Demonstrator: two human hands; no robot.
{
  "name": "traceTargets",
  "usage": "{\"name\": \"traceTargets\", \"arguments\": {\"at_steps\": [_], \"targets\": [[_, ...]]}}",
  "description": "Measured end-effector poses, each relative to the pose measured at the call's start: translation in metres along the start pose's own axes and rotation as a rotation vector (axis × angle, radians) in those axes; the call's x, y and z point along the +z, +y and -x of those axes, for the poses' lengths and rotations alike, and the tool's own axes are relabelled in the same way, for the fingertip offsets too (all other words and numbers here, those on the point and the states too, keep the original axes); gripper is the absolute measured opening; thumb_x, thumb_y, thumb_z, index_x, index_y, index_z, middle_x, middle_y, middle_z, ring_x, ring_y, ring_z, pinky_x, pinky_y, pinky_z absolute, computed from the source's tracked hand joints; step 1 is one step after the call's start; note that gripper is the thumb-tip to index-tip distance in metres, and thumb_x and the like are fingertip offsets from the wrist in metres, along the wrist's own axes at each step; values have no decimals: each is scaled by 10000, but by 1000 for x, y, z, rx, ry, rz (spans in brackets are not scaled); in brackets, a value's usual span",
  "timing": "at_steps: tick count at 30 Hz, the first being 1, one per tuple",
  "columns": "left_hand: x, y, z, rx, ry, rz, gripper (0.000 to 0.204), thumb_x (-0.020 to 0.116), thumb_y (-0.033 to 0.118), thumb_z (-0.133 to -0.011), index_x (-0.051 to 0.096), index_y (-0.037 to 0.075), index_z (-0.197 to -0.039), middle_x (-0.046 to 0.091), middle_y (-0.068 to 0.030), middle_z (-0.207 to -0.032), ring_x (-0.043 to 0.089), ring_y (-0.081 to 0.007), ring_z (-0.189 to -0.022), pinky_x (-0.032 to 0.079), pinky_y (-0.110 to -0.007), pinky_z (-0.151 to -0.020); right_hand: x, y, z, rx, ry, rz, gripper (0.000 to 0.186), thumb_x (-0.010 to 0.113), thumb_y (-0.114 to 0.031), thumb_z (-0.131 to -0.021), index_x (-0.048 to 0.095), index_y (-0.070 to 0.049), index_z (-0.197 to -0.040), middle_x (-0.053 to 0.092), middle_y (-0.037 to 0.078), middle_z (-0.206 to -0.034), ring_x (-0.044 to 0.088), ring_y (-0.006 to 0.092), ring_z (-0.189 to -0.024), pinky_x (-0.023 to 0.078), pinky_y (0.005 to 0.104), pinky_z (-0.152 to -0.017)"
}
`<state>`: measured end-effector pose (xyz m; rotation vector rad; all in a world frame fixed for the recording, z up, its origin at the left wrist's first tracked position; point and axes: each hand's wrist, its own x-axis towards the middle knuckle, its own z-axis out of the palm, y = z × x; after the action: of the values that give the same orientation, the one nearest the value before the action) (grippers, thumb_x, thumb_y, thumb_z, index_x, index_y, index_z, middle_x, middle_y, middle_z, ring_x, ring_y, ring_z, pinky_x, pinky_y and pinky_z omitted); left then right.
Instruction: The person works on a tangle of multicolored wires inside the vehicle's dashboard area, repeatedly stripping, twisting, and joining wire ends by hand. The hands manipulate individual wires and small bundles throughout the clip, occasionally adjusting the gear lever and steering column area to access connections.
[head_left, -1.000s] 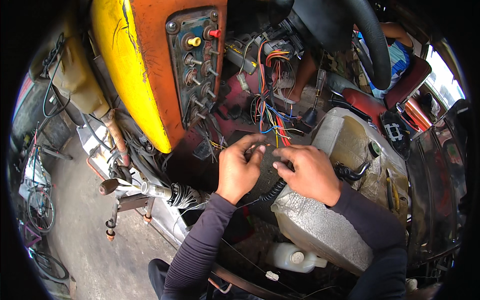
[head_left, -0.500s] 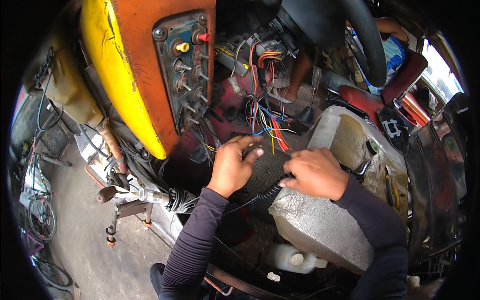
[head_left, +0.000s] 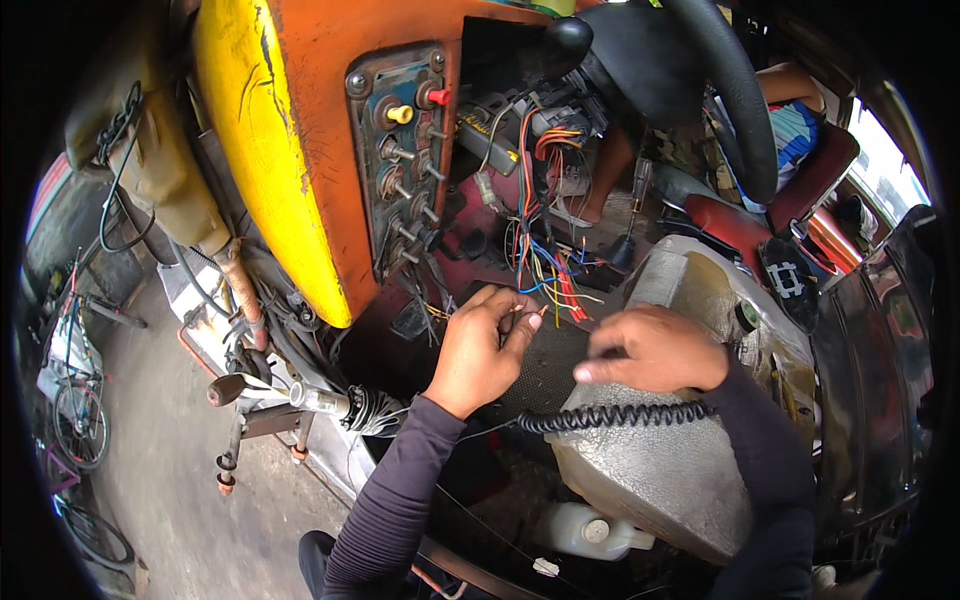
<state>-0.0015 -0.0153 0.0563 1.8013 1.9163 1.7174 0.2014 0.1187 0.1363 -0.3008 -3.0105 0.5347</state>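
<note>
My left hand (head_left: 480, 350) is pinched on a thin wire (head_left: 530, 308) whose copper end shows at its fingertips. My right hand (head_left: 645, 350), a little blurred, is apart from it to the right, thumb and curled fingers separated, with nothing visible between them. Just above both hands hangs a bundle of coloured wires (head_left: 530, 240) with loose ends. A black coiled cord (head_left: 615, 417) crosses below my right hand, over a worn silver padded cover (head_left: 650, 480). To the upper left, an orange and yellow body panel (head_left: 260, 150) carries a switch plate (head_left: 405, 170) with red and cream caps.
A black steering wheel (head_left: 740, 130) and another person's bare leg (head_left: 608, 175) are beyond the wires. A metal tube (head_left: 315, 395) with levers juts at left, bicycles (head_left: 80, 400) stand on the far left, and a white plastic jug (head_left: 585, 530) lies low at centre.
My right hand has drawn away rightward from my left. The coiled cord now stretches lower and further right across the cover. My left hand remains at the wire.
</note>
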Motion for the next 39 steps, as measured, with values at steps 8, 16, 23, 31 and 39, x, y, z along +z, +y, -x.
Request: {"name": "traceTargets", "arguments": {"at_steps": [8,16,23,31,39], "targets": [[8,25,8,-4,34,46,117,758,44,-950,721,0,-1051,645,-109,-888,591,-223,-723,484,-349,-684,32,-11,-12,85,405,-590,247,794,-230,-999,794,-8,-1108,774,77,-865,709,165,-702,555,336,-656],[9,35,10,30,57,3,125,760,9,-943,713,0,-1058,626,-129,-919,654,-276,-782,523,-378,-717,36,-9,-9,185,396,-922,209,780,-109,-1004,744,50,-1135,728,4,-900,650,60,-729,546,253,-643],[18,43,11,30,57,-36,144,712,-10,-953,644,-24,-1080,609,-186,-968,663,-357,-815,528,-420,-727,52,-5,-18,53,588,-739,132,783,-42,-907,707,26,-990,727,62,-842,657,68,-742,560,286,-675],[28,44,14,56,57,-149,151,659,-8,-928,563,-22,-1045,572,-234,-991,628,-473,-859,517,-522,-730,52,6,-18,70,562,-663,220,821,-117,-841,679,31,-923,706,112,-761,691,160,-686,553,343,-646],[-3,35,2,75,198,-162,135,667,-2,-931,580,-24,-1031,589,-229,-959,628,-465,-848,526,-506,-723,41,13,-14,93,593,-600,199,805,-128,-859,679,13,-919,707,96,-760,675,149,-687,531,325,-654]]}}
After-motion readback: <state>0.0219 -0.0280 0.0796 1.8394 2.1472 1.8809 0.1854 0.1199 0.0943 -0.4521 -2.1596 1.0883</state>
